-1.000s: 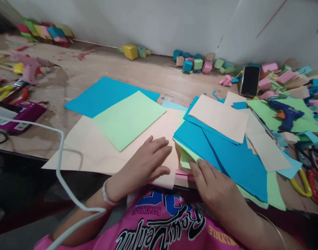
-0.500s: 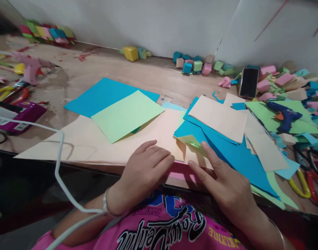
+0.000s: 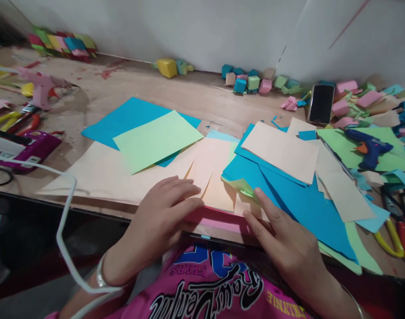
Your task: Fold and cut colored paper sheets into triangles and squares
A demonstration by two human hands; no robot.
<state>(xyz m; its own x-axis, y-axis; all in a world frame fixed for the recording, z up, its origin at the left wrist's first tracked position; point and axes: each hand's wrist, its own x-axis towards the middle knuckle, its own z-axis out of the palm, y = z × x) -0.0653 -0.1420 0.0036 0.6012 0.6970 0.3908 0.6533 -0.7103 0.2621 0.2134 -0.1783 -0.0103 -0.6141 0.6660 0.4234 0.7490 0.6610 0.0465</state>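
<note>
The small peach sheet (image 3: pixel 210 177) lies at the near edge of the table (image 3: pixel 195 95), between the two hands, with a pink sheet (image 3: pixel 222 220) seen beneath it. The left hand (image 3: pixel 162 212) is laid flat on its left part, fingers (image 3: pixel 185 195) stretched out and held close together, palm down, nothing pinched. The right hand (image 3: pixel 282 239) is set just to the sheet's right, fingers spread: the thumb rests on the peach paper, and the forefinger touches the curled corner of a light green sheet (image 3: pixel 242 186). Whether that corner is pressed down or lifted cannot be told.

Over the forefinger's far side a pile of blue sheets (image 3: pixel 295 199) is spread, topped by another peach sheet (image 3: pixel 282 150). Beyond the left hand a large peach sheet (image 3: pixel 99 177) is found, with a green sheet (image 3: pixel 156 139) and a blue sheet (image 3: pixel 122 119) laid on it. Well to the right of the right hand a blue glue gun (image 3: pixel 368 146), a phone (image 3: pixel 321 104) and scissors (image 3: pixel 391 235) are seen. Paper cubes (image 3: pixel 252 82) are lined along the wall. A white cable (image 3: pixel 66 208) passes left of the left wrist.
</note>
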